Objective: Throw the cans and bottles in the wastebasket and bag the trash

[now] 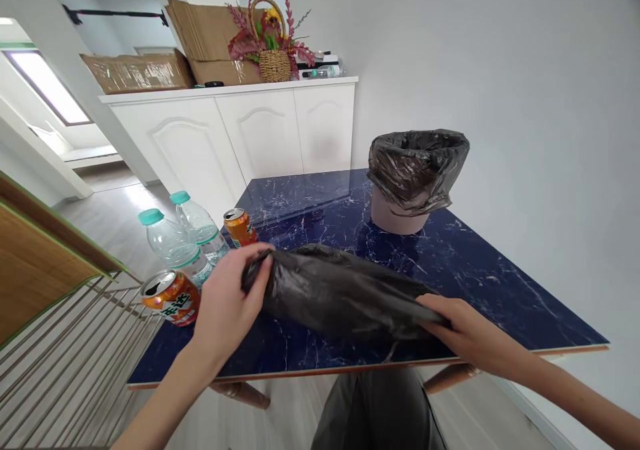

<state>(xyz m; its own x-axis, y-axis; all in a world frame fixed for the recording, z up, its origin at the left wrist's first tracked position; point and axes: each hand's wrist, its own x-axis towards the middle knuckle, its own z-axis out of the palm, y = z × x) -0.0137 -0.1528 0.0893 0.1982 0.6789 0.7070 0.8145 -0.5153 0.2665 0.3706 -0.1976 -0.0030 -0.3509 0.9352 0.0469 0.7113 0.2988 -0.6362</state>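
A black plastic bag (340, 290) is stretched sideways between my two hands, low over the front part of the blue marble-patterned table (310, 207). My left hand (235, 290) pinches its left end, thumb and fingers closed on the crumpled plastic. At the other end, my right hand (455, 327) grips the bag between thumb and fingers. Just left of my left hand stands an orange soda can (173, 298). A second orange can (241, 227) is farther back, beyond the left hand.
Two clear plastic bottles (175, 240) with teal caps stand at the table's left edge. A pinkish bin (397, 213) lined with a black bag is at the back right. Behind are a white cabinet (260, 130), cardboard boxes and a flower basket. A wire rack (75, 357) is at left.
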